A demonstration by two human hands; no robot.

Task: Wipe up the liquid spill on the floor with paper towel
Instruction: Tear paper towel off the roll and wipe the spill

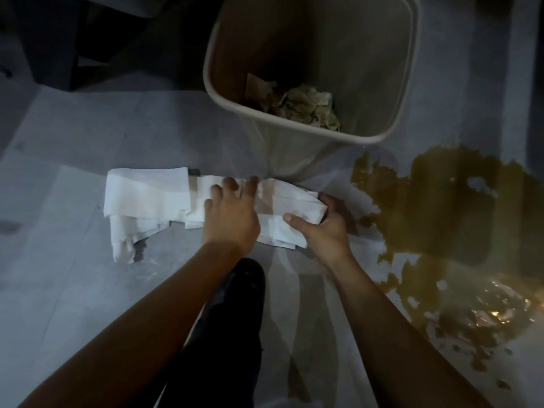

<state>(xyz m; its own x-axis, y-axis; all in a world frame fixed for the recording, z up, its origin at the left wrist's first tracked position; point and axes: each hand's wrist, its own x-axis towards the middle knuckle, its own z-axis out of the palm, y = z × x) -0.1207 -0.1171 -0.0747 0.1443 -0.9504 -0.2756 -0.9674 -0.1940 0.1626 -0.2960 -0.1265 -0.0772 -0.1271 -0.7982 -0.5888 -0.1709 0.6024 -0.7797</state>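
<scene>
The left hand (pixel 229 213) lies spread, fingers straight, pressing on a long folded strip of white paper towel (pixel 147 198) stretched across the grey tiled floor (pixel 73 290). The right hand (pixel 321 231) grasps the strip's right end, thumb on top and fingers curled under. Just right of that hand spreads a wide brownish-yellow spill (pixel 447 219), its ragged edge near the towel and glinting at the lower right. Behind the towel stands a beige bin (pixel 394 119) holding crumpled stained paper (pixel 309 108). A dark-clad knee (pixel 232 319) shows between the forearms. The room is dim.
</scene>
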